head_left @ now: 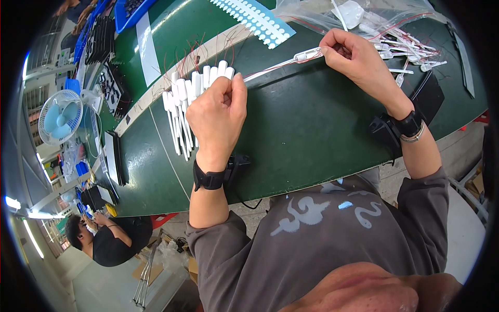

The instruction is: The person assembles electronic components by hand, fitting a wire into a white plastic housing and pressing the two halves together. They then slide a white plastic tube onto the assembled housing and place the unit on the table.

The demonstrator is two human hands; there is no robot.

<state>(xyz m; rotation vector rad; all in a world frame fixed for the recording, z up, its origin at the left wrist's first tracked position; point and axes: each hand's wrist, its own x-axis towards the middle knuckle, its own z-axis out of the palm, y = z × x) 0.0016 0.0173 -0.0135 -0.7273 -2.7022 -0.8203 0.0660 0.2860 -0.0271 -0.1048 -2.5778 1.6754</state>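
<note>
A slim white plastic stick with a long oval end (307, 55) stretches between my two hands above the green table, with thin red wire along it. My right hand (358, 65) pinches its oval end between thumb and fingers. My left hand (219, 117) is closed near the narrow end, and its fingertips seem to grip that end or the wires; the exact grip is hidden. Beside and partly behind my left hand lies a row of white sticks with thick rounded heads (181, 89), red wires rising from them. A heap of similar white parts (410, 49) lies beyond my right hand.
A blue sheet with white rounded pieces (260, 23) lies at the far side, near a clear plastic bag (312, 11). A pale rail (156, 92) crosses the green table (296, 135). Leftward are a fan (61, 117), a blue bin (130, 14) and a seated person (112, 239).
</note>
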